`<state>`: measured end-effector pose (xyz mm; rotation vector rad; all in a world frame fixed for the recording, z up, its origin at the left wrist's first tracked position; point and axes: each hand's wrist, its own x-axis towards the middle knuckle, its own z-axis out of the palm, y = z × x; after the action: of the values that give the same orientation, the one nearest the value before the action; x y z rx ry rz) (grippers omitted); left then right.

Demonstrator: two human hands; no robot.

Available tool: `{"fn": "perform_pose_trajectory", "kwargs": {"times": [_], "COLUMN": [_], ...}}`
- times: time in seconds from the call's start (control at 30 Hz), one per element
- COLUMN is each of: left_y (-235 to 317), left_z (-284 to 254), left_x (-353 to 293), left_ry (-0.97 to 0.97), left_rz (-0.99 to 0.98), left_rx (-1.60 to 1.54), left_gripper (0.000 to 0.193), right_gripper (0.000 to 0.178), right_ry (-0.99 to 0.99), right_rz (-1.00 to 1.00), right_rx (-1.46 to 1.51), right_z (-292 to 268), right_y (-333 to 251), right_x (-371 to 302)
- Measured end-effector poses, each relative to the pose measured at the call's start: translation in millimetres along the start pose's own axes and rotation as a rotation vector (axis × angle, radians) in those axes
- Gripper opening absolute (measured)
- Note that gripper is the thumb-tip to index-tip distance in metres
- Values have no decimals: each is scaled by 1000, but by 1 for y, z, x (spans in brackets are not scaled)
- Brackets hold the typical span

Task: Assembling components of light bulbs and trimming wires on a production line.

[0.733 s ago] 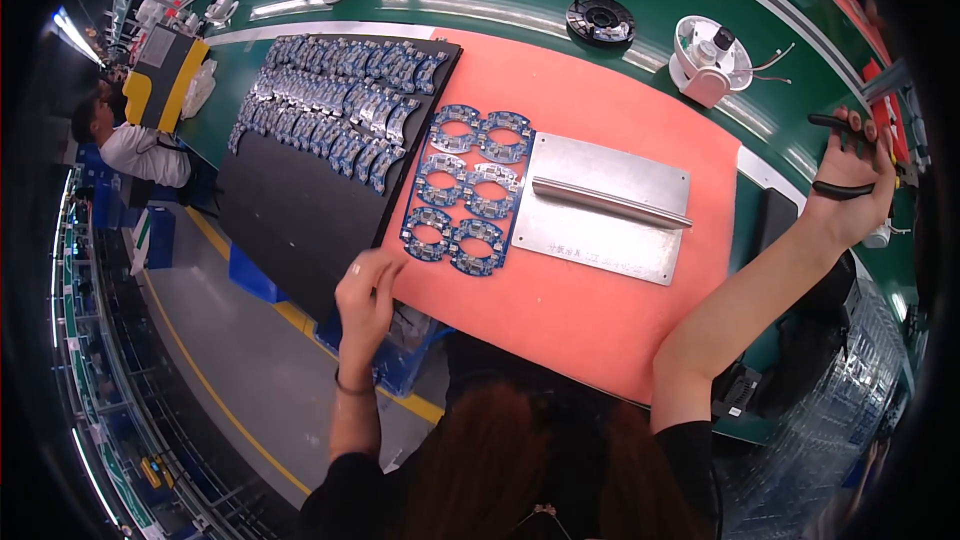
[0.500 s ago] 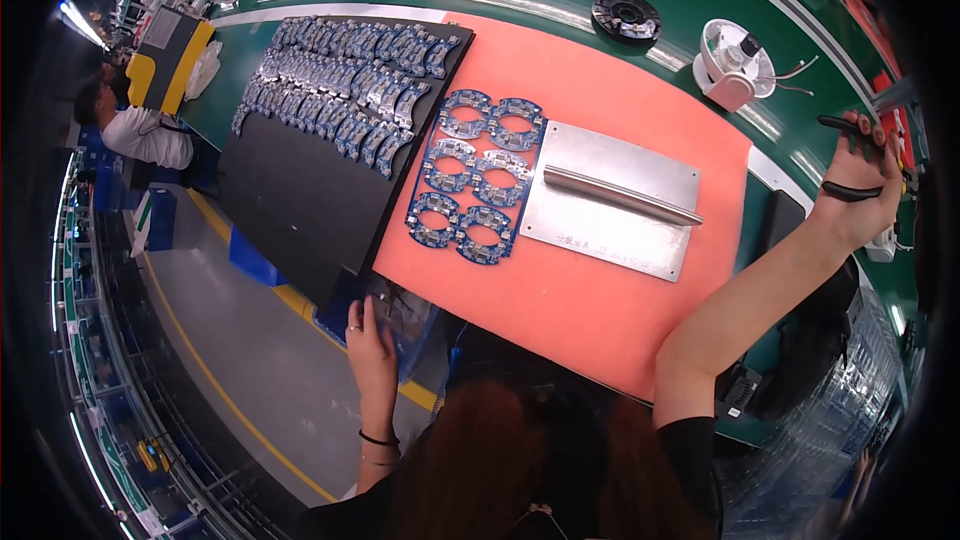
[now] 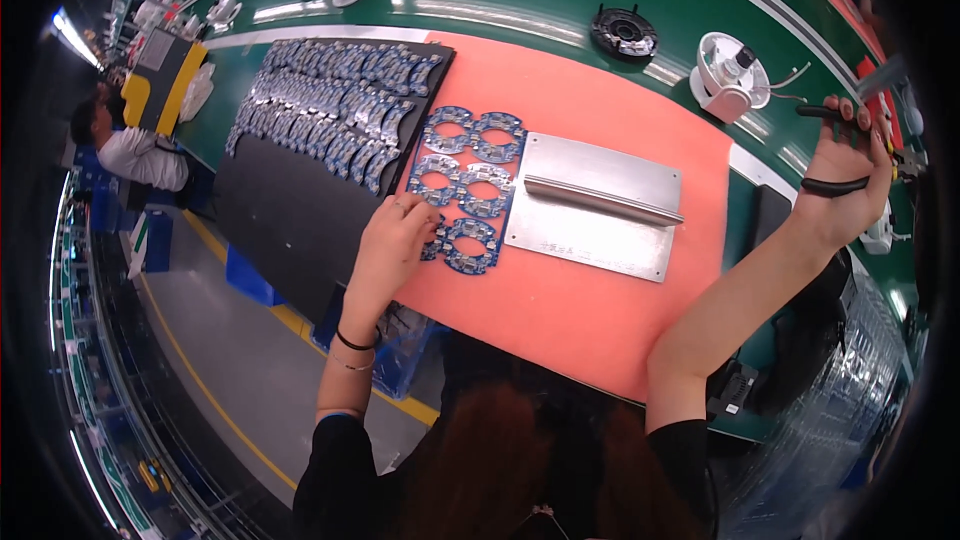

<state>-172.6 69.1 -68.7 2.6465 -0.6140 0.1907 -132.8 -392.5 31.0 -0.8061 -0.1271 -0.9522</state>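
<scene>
A blue circuit board panel with several oval openings lies on the orange mat, along the left edge of a silver metal plate. My left hand is over the panel's lower left corner, fingers curled together on its edge; they hide that part of the board. Out to the right, raised above the bench, my right hand is closed around a plier-like tool with two black handles. The tool's jaws cannot be made out. A bar handle runs across the metal plate.
Rows of curved blue circuit boards lie on a black board at left. Behind the orange mat are a round black part and a white device housing with wires. A person sits at far left.
My left hand has come up from beside the mat's front edge onto the panel's lower left corner. My right hand stays raised with the tool. The whole view has shifted slightly.
</scene>
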Motion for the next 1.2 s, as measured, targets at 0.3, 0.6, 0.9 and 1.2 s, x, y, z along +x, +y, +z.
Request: {"fn": "perform_pose_trajectory", "kwargs": {"times": [0.3,0.6,0.9,1.2], "left_y": [-13,-3,36,-9], "left_z": [4,-10,-6,8], "left_x": [-4,-15,-99,3], "left_ry": [-15,161,273,114], "left_rz": [23,-67,-382,125], "left_rx": [-78,-217,-269,-8], "left_gripper": [10,5,13,21], "right_gripper": [26,27,26,30], "right_ry": [56,-17,-37,-295], "right_rz": [-17,4,-2,-73], "right_rx": [47,62,26,-100], "right_z": [-1,-8,16,12], "right_y": [5,-8,14,-44], "right_x": [-7,5,17,37]}}
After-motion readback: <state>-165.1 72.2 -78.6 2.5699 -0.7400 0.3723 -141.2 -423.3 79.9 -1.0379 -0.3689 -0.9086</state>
